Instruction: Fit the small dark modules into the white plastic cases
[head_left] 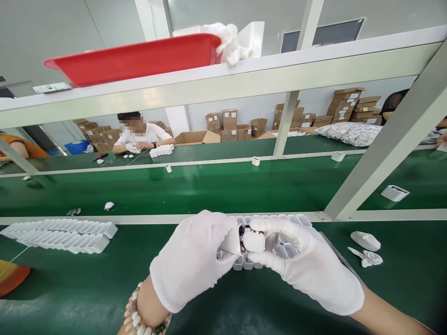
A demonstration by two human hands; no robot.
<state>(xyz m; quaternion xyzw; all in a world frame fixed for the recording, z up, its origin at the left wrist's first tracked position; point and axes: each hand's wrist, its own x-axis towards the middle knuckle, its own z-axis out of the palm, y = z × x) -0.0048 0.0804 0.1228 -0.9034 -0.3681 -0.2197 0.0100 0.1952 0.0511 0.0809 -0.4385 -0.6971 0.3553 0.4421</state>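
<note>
My left hand [195, 256], in a white glove, is closed around a white plastic housing [231, 243]. Between the thumb and fingers of my gloved right hand [303, 260] is a white rounded part [254, 241] with dark components along its edge. The two pieces meet, or nearly so, at the housing's open end; my fingers hide part of the joint. Directly beneath both hands, rows of white open-topped casings [288, 251] stand on the green bench and are partly covered.
More white casings [87, 243] lie in rows at left. A crumpled white piece [365, 240] and a coiled white item [372, 257] rest at right. Beyond the bench rail runs a green belt [209, 186] carrying scattered parts. A red tray [139, 60] sits overhead; a co-worker [143, 132] sits opposite.
</note>
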